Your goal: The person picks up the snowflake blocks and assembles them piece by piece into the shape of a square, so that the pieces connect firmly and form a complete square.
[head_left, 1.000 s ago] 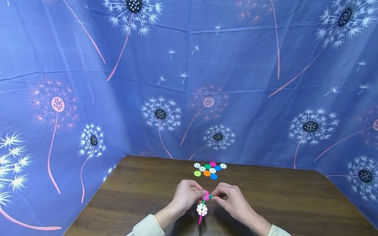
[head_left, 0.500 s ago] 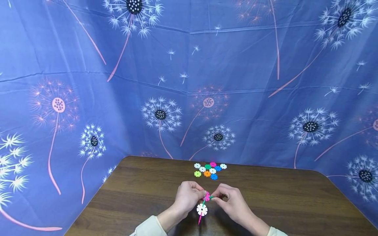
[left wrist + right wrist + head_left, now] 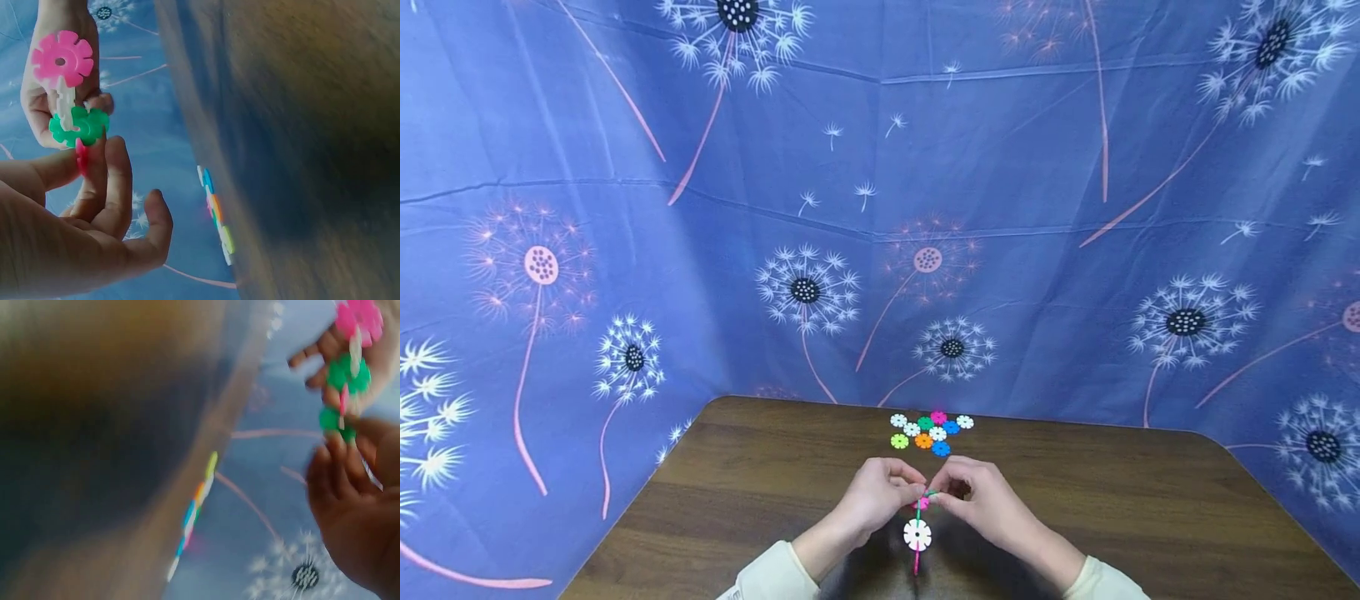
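Observation:
Slotted flower-shaped plastic discs are joined in a hanging chain between the hands. From its lower end come a pink disc (image 3: 62,57), a white disc (image 3: 917,534) and a green disc (image 3: 84,125). Above them, my left hand (image 3: 876,498) pinches a second pink disc (image 3: 81,157) between thumb and fingers. My right hand (image 3: 985,502) pinches another green disc (image 3: 328,420) at that pink disc's edge. In the right wrist view the two overlap; whether their slots are fully engaged I cannot tell. Fingers partly hide both held discs.
Farther back on the brown wooden table (image 3: 760,483) lies a loose group of discs, including a lime one (image 3: 899,442), an orange one (image 3: 923,441) and a blue one (image 3: 941,448). A blue dandelion-print cloth (image 3: 865,317) hangs behind the table.
My right hand has moved slightly left and up, closer to the left hand. The hanging chain has swung a little to the right. Both hands keep their pinch.

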`<state>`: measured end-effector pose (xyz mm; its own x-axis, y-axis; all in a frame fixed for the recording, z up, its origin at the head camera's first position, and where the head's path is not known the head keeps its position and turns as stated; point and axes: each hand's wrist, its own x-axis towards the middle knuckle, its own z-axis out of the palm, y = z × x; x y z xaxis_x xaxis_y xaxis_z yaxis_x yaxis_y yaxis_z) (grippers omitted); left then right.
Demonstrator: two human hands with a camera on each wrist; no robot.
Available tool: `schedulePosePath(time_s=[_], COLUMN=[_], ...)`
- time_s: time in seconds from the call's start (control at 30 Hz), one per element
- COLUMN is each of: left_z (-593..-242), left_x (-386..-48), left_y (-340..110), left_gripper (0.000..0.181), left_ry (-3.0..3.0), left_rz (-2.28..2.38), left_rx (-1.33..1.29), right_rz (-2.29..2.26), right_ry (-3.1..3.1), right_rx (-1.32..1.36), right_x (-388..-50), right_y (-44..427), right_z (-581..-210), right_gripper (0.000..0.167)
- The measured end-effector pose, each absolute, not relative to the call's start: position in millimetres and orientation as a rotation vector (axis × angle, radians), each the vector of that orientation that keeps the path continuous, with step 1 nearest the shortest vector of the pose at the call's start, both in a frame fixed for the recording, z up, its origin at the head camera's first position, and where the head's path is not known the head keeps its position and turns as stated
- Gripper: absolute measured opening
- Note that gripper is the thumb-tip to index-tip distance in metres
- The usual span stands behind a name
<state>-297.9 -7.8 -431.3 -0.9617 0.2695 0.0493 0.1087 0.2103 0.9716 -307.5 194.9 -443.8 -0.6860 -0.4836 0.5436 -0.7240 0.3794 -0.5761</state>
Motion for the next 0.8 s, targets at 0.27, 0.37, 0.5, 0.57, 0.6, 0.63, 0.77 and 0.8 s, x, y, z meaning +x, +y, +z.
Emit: schedulePosePath(time_s=[0.27,0.37,0.5,0.57,0.6,0.63,0.77,0.8], left_z=[-434.4,-437.1,-440.2,-441.1,-441.5,-441.5,-440.9,-440.7], left_x=[-300.8,-300.1,-298.7,-298.5,-298.7,-298.8,-299.5,-299.6], left_y=[-16.3,-17.5,-17.8,-17.9,-17.9,-17.9,-17.7,-17.7], left_gripper=[0.01,0.011,0.011,0.009,0.01,0.009,0.007,0.007], left_ry=[2.313,2.273,2.258,2.257,2.26,2.26,2.249,2.249], left_rz=[1.896,1.925,1.925,1.928,1.93,1.932,1.945,1.948], left_rx=[0.367,0.368,0.352,0.346,0.347,0.346,0.361,0.365], right_rz=[1.059,0.819,0.591,0.457,0.385,0.313,0.12,0.1], right_ry=[-2.678,-2.731,-2.789,-2.787,-2.773,-2.772,-2.787,-2.807], right_rx=[0.783,0.712,0.663,0.679,0.695,0.705,0.726,0.726], right_x=[-368.7,-393.6,-416.7,-425.1,-428.4,-431.3,-437.4,-437.5], right_y=[213.6,218.3,220.5,219.2,217.9,216.1,207.2,204.9], right_z=[-446.8,-458.6,-471.9,-475.7,-476.8,-477.6,-477.6,-477.1], right_gripper=[0.011,0.007,0.009,0.011,0.015,0.018,0.031,0.032])
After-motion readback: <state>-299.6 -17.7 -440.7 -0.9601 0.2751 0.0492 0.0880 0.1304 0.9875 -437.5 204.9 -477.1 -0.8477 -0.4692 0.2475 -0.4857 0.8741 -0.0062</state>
